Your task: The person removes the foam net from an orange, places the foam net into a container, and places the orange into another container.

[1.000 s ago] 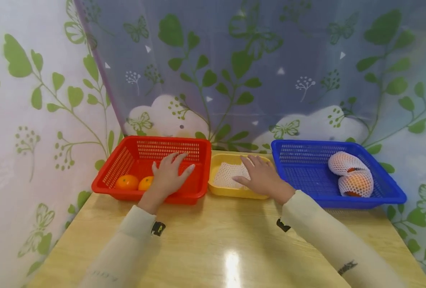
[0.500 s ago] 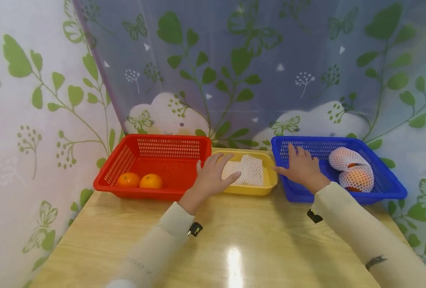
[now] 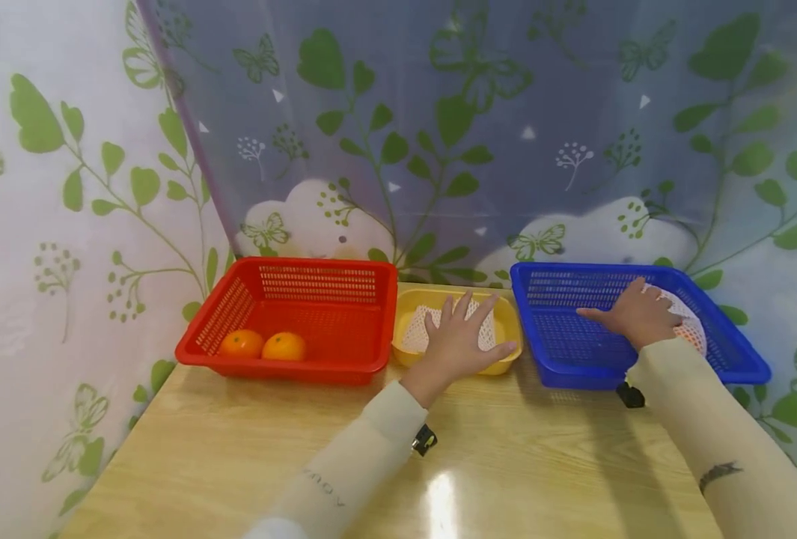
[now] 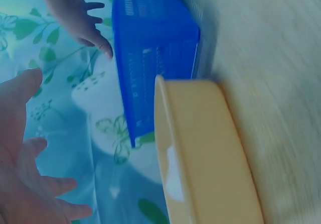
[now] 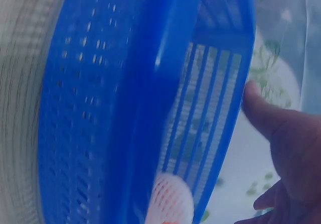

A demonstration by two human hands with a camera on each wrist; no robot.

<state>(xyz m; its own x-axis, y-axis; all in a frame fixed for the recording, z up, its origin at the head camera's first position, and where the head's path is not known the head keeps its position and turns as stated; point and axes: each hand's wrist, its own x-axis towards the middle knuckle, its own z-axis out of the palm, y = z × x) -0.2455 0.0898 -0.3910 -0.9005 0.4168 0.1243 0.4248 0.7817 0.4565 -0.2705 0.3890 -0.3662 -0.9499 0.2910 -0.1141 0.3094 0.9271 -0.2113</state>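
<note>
Head view gives me the bench (image 3: 344,449), a blue basket (image 3: 576,374), a red basket (image 3: 290,370), a yellow tray (image 3: 511,333), both hands empty, the left hand (image 3: 455,340) spread wide above the tray, the right hand (image 3: 643,314), thumb splayed, over the blue basket's netted fruit (image 3: 693,328), white nets (image 3: 416,329) in the tray, and two oranges (image 3: 285,346) in the red basket.

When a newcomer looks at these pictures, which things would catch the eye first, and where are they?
The bright red basket on the left, with two orange fruits in its near left part, and the blue basket on the right stand out most. Between them, a smaller yellow tray holds white netting. The spread left hand hovers over this tray, and the right hand over the blue basket.
</note>
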